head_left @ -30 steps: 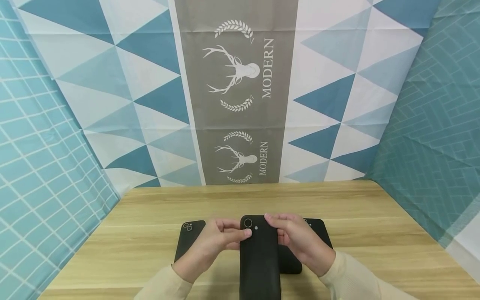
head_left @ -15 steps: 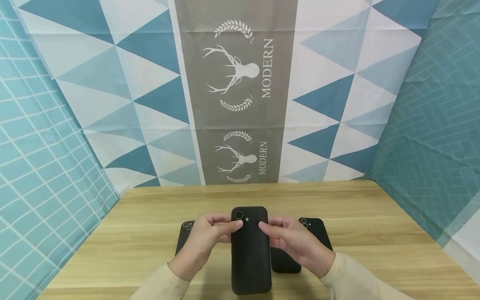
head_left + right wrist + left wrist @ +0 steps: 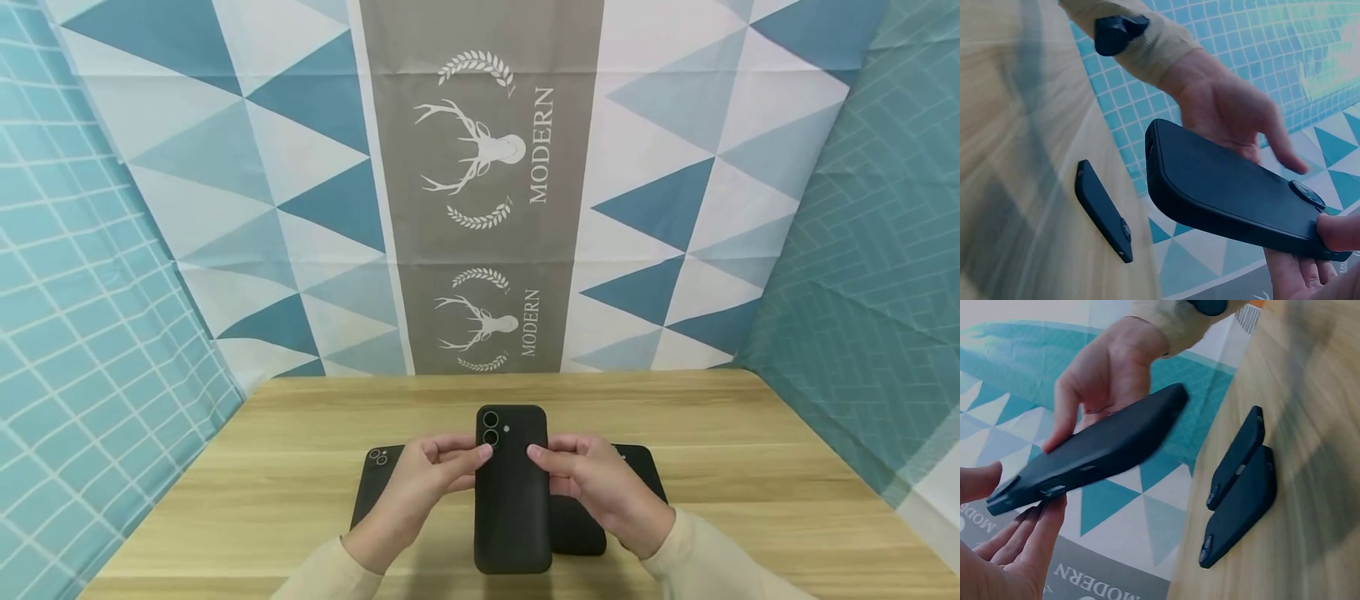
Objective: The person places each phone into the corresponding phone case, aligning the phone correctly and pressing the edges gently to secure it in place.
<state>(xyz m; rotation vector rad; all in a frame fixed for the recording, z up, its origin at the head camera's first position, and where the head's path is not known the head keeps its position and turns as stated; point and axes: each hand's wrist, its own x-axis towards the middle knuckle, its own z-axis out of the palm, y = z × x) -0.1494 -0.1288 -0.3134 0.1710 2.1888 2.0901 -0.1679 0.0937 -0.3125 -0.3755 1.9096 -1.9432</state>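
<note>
A black phone (image 3: 512, 508) with a matte back and two round lenses stands tilted upright between my hands in the head view. My left hand (image 3: 420, 487) pinches its left edge, thumb on the back just below the lenses. On the opposite edge my right hand (image 3: 600, 483) pinches it too, thumb on the back and fingers behind. The left wrist view shows the phone (image 3: 1107, 444) side-on, raised off the table, with openings along its edge. In the right wrist view the phone's back (image 3: 1229, 187) faces the camera, and its front is hidden.
Another black phone (image 3: 369, 483) lies on the wooden table (image 3: 300, 417) at the left, partly behind my left hand. To the right, two more black phones (image 3: 1238, 512) lie side by side. A patterned cloth (image 3: 480, 183) hangs behind the table.
The phone has come up and away from me, so its lower end shows. A second lens, earlier under my left thumb, is visible now. Both hands keep their hold.
</note>
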